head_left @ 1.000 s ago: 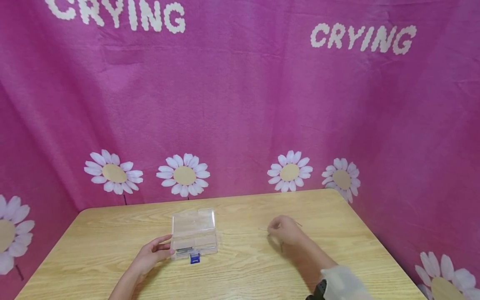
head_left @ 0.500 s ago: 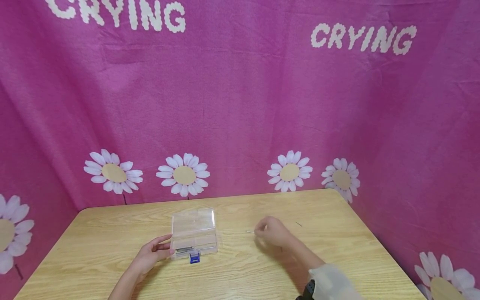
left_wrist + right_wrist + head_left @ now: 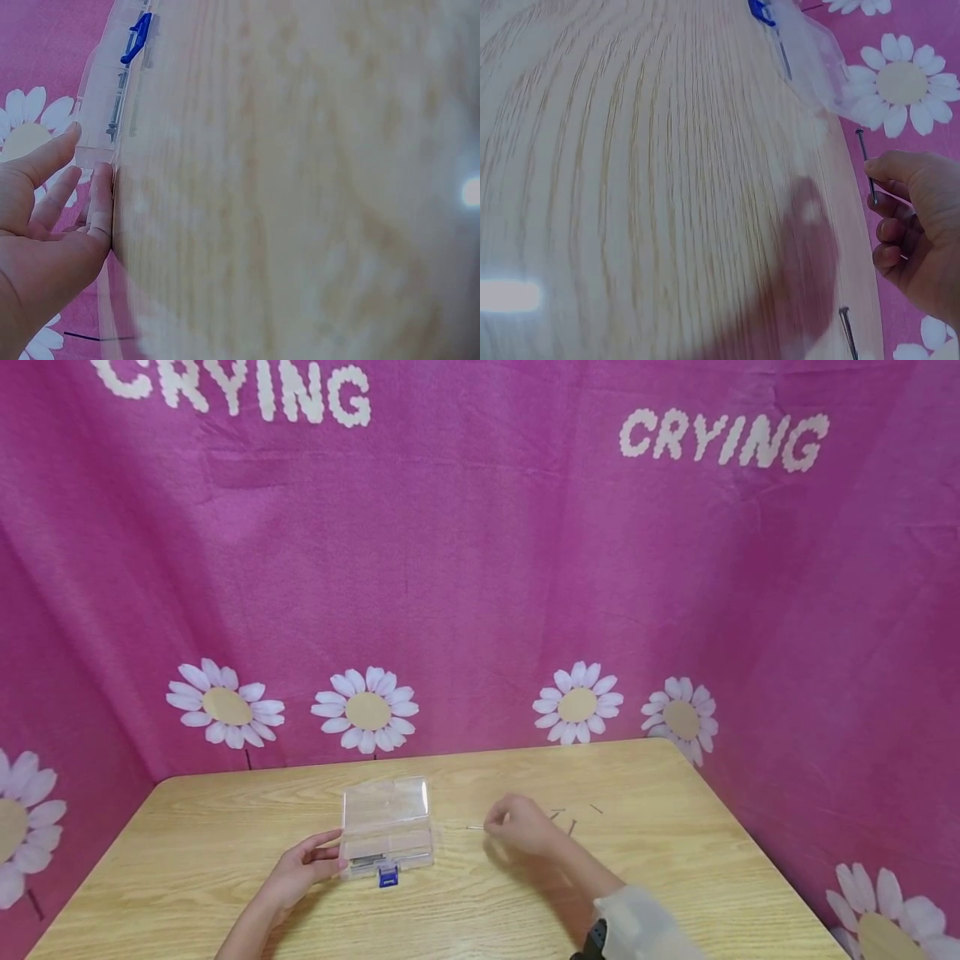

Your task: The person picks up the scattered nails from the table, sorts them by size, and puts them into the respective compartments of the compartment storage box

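A clear plastic box (image 3: 408,847) stands on the table with its lid (image 3: 386,802) raised at the back and a blue latch (image 3: 387,876) at the front. Several dark nails (image 3: 367,862) lie in its left part. My left hand (image 3: 298,870) touches the box's left end, thumb near the front corner, fingers fairly straight along the side. To the right of the box, my right hand (image 3: 521,824) pinches a nail (image 3: 865,161) between thumb and index finger, above the table. Its flat head points toward the box.
Several loose nails (image 3: 572,827) lie on the wooden table (image 3: 465,910) just right of my right hand. One nail (image 3: 596,808) lies farther right. A pink curtain (image 3: 480,568) with daisies hangs behind the table's back edge and at both sides.
My right hand has moved left toward the box with the pinched nail, uncovering the loose nails behind it. The left hand and the box stay in place.
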Available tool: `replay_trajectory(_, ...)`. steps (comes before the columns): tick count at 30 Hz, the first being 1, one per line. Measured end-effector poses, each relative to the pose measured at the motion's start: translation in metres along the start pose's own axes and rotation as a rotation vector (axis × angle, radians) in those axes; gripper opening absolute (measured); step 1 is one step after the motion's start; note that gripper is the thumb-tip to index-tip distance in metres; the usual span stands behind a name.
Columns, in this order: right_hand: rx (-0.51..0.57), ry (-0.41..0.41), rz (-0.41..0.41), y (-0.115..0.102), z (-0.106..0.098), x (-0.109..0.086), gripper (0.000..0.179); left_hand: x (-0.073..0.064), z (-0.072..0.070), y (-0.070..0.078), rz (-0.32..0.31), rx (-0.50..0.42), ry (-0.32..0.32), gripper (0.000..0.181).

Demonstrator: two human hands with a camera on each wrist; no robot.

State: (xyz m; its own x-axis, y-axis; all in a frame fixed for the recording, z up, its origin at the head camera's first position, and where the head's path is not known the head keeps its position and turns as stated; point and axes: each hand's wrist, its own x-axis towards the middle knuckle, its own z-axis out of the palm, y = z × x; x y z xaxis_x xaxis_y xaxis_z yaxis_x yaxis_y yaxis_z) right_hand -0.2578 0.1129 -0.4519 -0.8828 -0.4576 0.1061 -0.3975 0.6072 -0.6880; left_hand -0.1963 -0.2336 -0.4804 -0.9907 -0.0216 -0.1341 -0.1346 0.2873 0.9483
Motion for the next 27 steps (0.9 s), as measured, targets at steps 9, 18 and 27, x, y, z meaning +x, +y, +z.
replay_trajectory(9, 0.031, -0.037, -0.026, -0.012, 0.014, 0.006, 0.01, 0.0, -0.001, -0.002, 0.018, 0.004, 0.0, 0.059)
replay_trajectory(18, 0.046, -0.069, -0.017, -0.028, 0.029, 0.012, 0.01, 0.0, 0.0, -0.002, 0.013, -0.001, -0.001, 0.059)
replay_trajectory(27, 0.011, -0.055, -0.072, -0.038, 0.039, 0.02, 0.008, 0.0, -0.001, -0.002, 0.015, -0.007, -0.005, 0.059)
